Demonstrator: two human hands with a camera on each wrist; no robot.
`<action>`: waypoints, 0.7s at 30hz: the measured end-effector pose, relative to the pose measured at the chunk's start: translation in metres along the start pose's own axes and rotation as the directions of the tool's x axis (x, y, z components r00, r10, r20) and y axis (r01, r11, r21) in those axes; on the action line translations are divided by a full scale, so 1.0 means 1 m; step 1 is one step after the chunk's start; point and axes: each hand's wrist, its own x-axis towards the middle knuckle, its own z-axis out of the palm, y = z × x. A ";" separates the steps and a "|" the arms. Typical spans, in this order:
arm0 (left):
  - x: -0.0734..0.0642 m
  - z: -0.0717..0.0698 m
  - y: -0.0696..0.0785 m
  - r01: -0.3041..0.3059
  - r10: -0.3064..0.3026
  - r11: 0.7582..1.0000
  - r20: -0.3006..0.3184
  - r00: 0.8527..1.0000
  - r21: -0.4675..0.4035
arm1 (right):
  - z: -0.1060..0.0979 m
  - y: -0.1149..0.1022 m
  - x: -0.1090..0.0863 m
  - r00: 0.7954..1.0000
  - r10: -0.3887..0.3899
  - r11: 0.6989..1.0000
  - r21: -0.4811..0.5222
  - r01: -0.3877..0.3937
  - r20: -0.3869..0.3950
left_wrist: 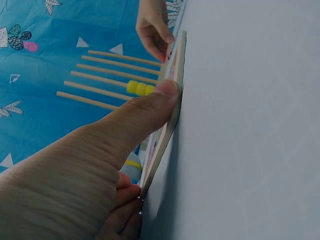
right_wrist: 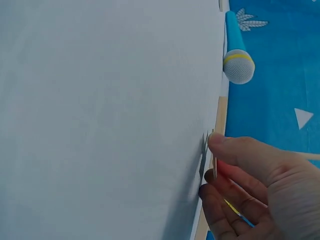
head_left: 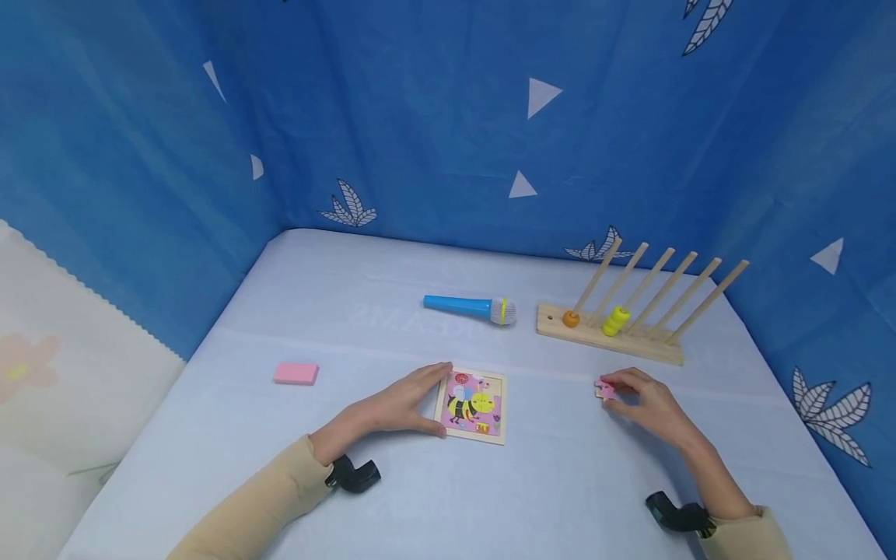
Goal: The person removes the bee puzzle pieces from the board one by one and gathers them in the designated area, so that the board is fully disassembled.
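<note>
A bee jigsaw puzzle in a light wooden frame lies before my left hand. That hand spans the frame's left side and holds it, thumb at the near corner and fingers at the far one. Off to the right, my right hand pinches a small pink puzzle piece between thumb and fingers, close over the table. From the right wrist view the puzzle piece appears edge-on, its shadow falling on the white cloth.
Behind the puzzle lies a blue toy microphone. A wooden peg rack with upright rods, an orange bead and yellow beads stands at the back right. A pink block rests on the left. Blue curtain encloses the table.
</note>
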 end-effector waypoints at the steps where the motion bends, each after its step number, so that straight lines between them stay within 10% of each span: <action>1: 0.000 0.000 0.000 0.000 0.000 1.000 0.000 1.000 -0.001 | 0.000 0.000 0.000 1.000 -0.001 1.000 -0.014 0.001 0.001; 11: 0.000 -0.001 0.000 0.001 -0.001 1.000 0.001 1.000 -0.007 | -0.003 -0.008 0.006 1.000 -0.020 0.998 -0.060 0.021 0.015; 21: 0.000 0.000 0.004 -0.011 0.009 1.000 -0.055 0.998 -0.029 | 0.027 -0.091 0.020 0.995 -0.103 0.973 0.207 0.099 0.007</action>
